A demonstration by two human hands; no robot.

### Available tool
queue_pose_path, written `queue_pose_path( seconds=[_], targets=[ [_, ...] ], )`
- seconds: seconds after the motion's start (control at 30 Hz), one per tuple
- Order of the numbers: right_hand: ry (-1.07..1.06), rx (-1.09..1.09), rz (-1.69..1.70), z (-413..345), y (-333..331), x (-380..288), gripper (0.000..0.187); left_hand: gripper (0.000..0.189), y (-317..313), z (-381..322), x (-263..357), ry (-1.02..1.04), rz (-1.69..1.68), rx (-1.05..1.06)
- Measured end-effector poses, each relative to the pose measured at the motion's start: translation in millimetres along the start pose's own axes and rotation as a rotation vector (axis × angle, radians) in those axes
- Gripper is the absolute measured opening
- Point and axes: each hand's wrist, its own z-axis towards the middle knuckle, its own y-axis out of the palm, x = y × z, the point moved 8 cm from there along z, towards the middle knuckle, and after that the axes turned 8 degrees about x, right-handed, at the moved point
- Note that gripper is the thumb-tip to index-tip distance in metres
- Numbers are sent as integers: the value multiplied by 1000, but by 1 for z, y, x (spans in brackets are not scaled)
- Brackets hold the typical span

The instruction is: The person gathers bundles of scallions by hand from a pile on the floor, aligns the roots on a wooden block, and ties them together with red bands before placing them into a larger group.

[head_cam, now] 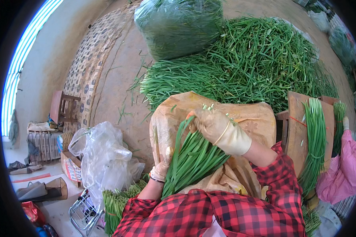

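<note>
Across my lap, on a tan cloth apron [252, 118], lies a bunch of long green leafy stalks [195, 163], like garlic chives. My left hand [162, 169], in a pale glove, is wrapped against the bunch's left side with its thumb up. My right hand [213, 127], in a cream rubber glove with a rubber band at the wrist, grips the upper part of the bunch near the pale cut ends. A few leaves bend over by its orange-tipped finger. Beyond my knees spreads a large heap of loose green stalks [255, 59].
A stuffed clear plastic bag [181, 29] stands behind the heap. At right, a tied bundle [314, 142] lies on a wooden stool [295, 127], beside a co-worker's pink sleeve [348, 166] and gloved hand. At left are crumpled plastic bags [106, 160], upright bundles [111, 207] and a metal rack [84, 210].
</note>
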Motion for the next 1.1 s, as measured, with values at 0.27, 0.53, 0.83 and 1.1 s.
queue_pose_path(
  seconds=[0.27,0.53,0.83,1.1],
  targets=[
    [164,355,-171,34,-148,101,27,97,7,-14,-39,-550,-27,-268],
    [47,6,-341,-24,-94,-8,43,77,-21,0,-38,-484,93,-135],
    [55,-51,-713,-42,-27,6,68,69,-33,-2,-32,-517,-64,83],
    [154,110,-86,-37,-5,41,23,53,-61,-4,-55,-499,-5,84]
  ],
)
